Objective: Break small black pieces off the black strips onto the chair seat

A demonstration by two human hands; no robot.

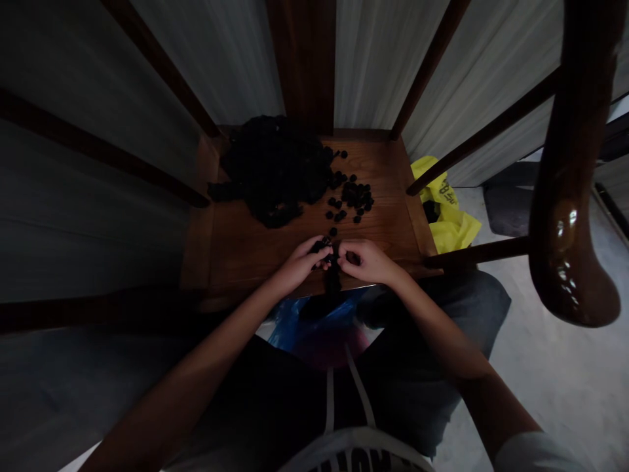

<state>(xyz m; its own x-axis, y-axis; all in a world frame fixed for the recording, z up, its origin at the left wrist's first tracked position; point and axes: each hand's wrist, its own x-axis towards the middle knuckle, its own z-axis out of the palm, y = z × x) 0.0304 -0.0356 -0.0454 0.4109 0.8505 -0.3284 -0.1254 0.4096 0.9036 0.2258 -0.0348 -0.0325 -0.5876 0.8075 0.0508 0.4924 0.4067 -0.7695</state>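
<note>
Gripping small black pieces (pixel 328 257), your left hand (pixel 301 264) and right hand (pixel 362 261) are working together at the front edge of the wooden chair seat (pixel 381 226); a black heap (pixel 275 170) is lying beyond, a yellow plastic bag (pixel 445 210) outside, a curved armrest (pixel 572 196) obstructing the right.

Left hand (pixel 299 265) and right hand (pixel 366 261) nearly touching, both seemingly curled inward

"What are the hands doing?"

"The left hand (pixel 301 263) and right hand (pixel 365 261) pinch small black pieces (pixel 333 274) between them."

"And ahead?"

"A black heap (pixel 275 170) on a wooden board (pixel 388 229), a yellow plastic bag (pixel 445 213) past the right hand."
</note>
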